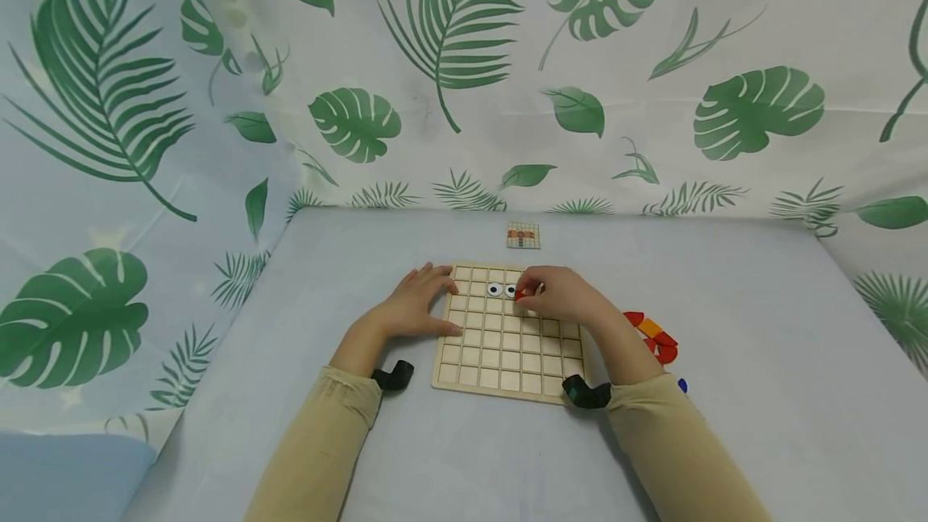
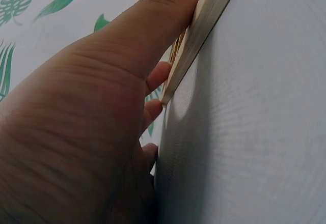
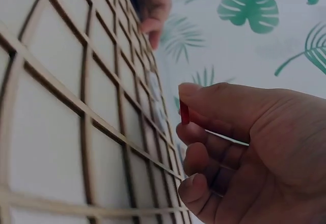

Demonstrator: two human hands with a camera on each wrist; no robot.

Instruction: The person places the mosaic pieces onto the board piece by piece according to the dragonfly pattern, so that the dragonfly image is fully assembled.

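Fingertips [image 3: 191,89] of the right hand [image 1: 561,295], thumb and index, pinch one red piece [image 3: 184,112]; the gap between them is narrow, set by the piece. The remaining right-hand fingers are curled loosely below. In the right wrist view the piece is apart from the board surface, near the eye tiles in the head view. Left hand [image 1: 413,304]: thumb and fingers spread wide, touching the left edge of the wooden grid board [image 1: 490,358], apparently as a brace.

Progress: two eye tiles, left [image 1: 495,289] and right [image 1: 511,290], sit side by side in cells toward the far edge of the board. The red piece is not yet seated. Most visible cells are bare, so the work is judged to be at an early stage. Loose pieces remain on the table [image 1: 341,256], right of the board, partly behind the right forearm.

Count: one board; two eye tiles; one red piece in hand; one printed card [image 1: 523,236] beyond the board. Loose stock: one orange piece [image 1: 649,328], several red pieces [image 1: 667,354] and at least one blue piece [image 1: 682,385]; the exact total cannot be told. Cells cannot be fully counted, as the right hand covers some. Wrist-worn units: two, black, one left [image 1: 394,375], one right [image 1: 586,393].
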